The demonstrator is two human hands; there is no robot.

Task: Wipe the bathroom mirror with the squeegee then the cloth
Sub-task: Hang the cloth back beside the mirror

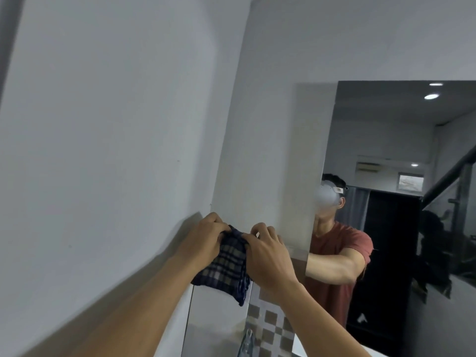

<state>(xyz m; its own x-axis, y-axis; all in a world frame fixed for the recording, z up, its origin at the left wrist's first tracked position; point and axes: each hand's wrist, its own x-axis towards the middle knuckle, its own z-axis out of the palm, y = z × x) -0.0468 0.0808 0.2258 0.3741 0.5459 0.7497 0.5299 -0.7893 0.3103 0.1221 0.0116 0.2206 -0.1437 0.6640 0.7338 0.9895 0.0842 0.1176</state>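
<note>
A dark blue and beige checked cloth (226,266) hangs folded between both hands in front of the wall corner, left of the mirror (401,202). My left hand (203,240) grips its upper left edge with curled fingers. My right hand (268,256) pinches its upper right edge. The mirror fills the right side and reflects a person in a red shirt with arms reaching toward the cloth. No squeegee is in view.
White walls (116,137) meet in a corner just behind the hands. Below the cloth are a checked tile strip (273,328) and a metal tap (247,341). The mirror reflects a dark doorway, a stair rail and ceiling lights.
</note>
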